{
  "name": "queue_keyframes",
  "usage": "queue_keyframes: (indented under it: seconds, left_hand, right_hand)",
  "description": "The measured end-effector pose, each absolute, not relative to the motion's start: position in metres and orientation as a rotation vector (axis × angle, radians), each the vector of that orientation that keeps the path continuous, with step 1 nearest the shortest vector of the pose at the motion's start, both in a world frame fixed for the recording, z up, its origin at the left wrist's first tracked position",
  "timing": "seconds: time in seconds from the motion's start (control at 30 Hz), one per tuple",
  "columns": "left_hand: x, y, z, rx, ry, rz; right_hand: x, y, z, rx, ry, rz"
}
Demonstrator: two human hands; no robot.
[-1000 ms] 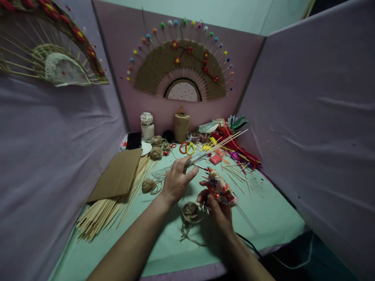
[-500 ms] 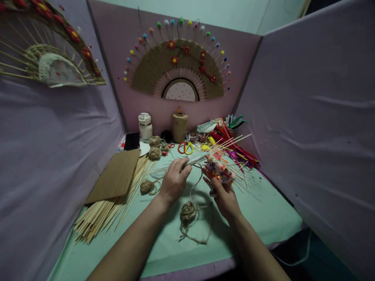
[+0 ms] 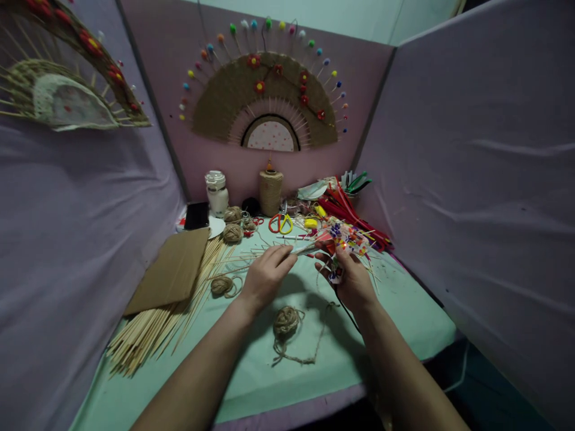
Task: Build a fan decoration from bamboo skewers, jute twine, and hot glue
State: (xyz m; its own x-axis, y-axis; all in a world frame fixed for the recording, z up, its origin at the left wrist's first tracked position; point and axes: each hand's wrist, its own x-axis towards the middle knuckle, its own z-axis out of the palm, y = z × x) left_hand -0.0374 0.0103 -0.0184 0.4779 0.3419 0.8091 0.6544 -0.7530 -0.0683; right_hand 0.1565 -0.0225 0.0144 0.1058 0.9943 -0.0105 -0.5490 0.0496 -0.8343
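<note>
My left hand (image 3: 268,274) reaches in from the left, its fingers closed on the edge of a thin flat pale piece (image 3: 304,248) seen nearly edge-on. Thin sticks (image 3: 258,248) show beyond this hand; whether they are joined to the piece I cannot tell. My right hand (image 3: 353,278) is wrapped around a glue gun (image 3: 348,239) with a bright floral pattern, a small glowing orange light and a black cord hanging below. The gun's front end is close to the pale piece. On the table below the hands lies a ball of jute twine (image 3: 286,321) with a loose braided end.
Bamboo sticks (image 3: 139,342) lie at left under a cardboard sheet (image 3: 168,269). Twine balls (image 3: 232,233), scissors (image 3: 281,222), a jar (image 3: 217,194) and a twine spool (image 3: 271,193) stand behind. Red pipe cleaners (image 3: 344,209) are back right. A decorated fan (image 3: 265,90) hangs on the partition.
My right hand has turned and lifted the glue gun slightly, bringing its black cord into view. The sticks that pointed right now show left, beyond my left hand. The view shifted slightly.
</note>
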Motion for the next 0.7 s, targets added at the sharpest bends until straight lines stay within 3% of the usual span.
queue_keyframes:
  seconds: [0.7]
  left_hand:
    - [-0.047, 0.016, -0.022, -2.35, -0.916, -1.331]
  right_hand:
    - [0.157, -0.048, 0.008, -0.812, -1.032, 1.286]
